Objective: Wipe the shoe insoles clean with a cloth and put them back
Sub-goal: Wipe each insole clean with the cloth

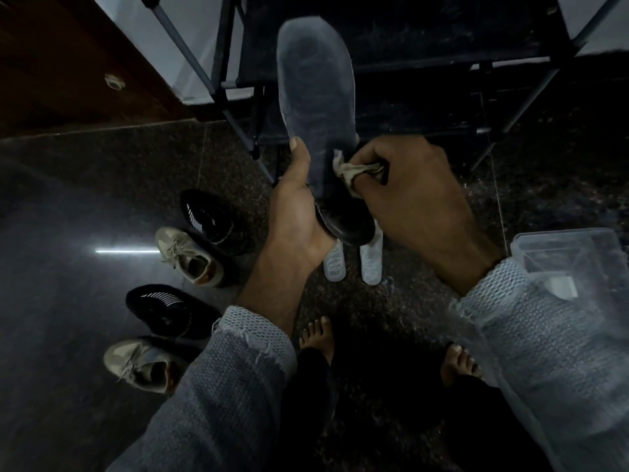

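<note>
A long grey insole point(315, 83) stands upright in front of me, toe end up. My left hand point(296, 206) grips its lower part, thumb along the left edge. A crumpled beige cloth point(354, 170) is bunched in my right hand point(408, 185) and pressed against the insole's lower right side. Just under the hands a black shoe point(347, 224) shows, partly hidden. Two pale insoles point(371, 264) lie side by side on the floor beneath.
Two black shoes point(211, 219) and two beige sneakers point(190, 257) lie on the dark floor at the left. A black metal shoe rack point(425, 63) stands ahead. A clear plastic box point(571, 257) is at the right. My bare feet point(320, 338) are below.
</note>
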`<control>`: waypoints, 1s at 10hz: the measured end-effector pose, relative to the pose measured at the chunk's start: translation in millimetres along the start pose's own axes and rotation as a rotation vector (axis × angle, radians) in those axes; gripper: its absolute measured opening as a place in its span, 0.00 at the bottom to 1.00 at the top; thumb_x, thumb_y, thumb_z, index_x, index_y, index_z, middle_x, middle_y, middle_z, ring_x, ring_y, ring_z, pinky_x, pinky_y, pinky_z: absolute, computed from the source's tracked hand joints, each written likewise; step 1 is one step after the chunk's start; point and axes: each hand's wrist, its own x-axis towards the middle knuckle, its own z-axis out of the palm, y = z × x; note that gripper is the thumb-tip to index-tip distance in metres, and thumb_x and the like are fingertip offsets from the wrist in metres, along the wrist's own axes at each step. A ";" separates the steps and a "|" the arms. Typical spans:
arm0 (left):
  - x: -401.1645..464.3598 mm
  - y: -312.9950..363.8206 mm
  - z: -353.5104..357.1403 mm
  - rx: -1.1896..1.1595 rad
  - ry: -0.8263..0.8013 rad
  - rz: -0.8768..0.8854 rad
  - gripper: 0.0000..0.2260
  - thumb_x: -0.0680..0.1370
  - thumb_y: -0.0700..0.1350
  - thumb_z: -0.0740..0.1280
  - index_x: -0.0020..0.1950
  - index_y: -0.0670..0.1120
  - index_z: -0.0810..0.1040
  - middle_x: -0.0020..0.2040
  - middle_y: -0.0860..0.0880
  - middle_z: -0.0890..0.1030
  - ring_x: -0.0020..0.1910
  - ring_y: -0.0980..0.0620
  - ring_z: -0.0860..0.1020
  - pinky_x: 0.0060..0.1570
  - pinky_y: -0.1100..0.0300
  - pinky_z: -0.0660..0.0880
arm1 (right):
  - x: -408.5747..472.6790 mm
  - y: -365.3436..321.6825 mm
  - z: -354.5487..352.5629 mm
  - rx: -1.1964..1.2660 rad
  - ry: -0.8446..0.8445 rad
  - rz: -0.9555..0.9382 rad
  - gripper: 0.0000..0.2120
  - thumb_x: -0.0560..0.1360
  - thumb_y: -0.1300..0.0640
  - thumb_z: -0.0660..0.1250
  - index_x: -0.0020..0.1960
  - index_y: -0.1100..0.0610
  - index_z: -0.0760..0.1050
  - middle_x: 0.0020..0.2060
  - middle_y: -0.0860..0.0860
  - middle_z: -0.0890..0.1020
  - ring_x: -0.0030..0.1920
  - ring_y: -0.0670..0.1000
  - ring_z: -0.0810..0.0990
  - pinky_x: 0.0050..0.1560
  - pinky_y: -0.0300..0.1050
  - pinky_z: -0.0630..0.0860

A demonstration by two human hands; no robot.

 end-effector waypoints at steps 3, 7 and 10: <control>1.0 0.2 -3.5 -0.048 -0.003 0.015 0.21 0.82 0.60 0.52 0.61 0.46 0.73 0.41 0.47 0.83 0.42 0.50 0.82 0.44 0.56 0.80 | 1.0 2.4 -0.1 -0.027 -0.014 -0.014 0.04 0.75 0.57 0.68 0.46 0.55 0.82 0.41 0.47 0.83 0.41 0.44 0.80 0.44 0.42 0.78; -3.8 8.2 -2.8 -0.036 0.017 0.009 0.25 0.82 0.61 0.50 0.65 0.44 0.70 0.37 0.49 0.84 0.36 0.53 0.83 0.38 0.60 0.81 | -1.8 1.8 8.5 -0.013 -0.080 -0.047 0.04 0.74 0.58 0.68 0.45 0.54 0.82 0.40 0.46 0.83 0.41 0.42 0.80 0.40 0.31 0.76; 6.2 9.7 -14.9 -0.167 0.055 0.115 0.25 0.82 0.61 0.51 0.59 0.44 0.78 0.50 0.46 0.84 0.47 0.49 0.84 0.44 0.55 0.81 | -11.2 -13.8 16.2 0.108 -0.193 -0.088 0.03 0.73 0.59 0.70 0.45 0.53 0.83 0.39 0.43 0.83 0.41 0.39 0.80 0.40 0.28 0.74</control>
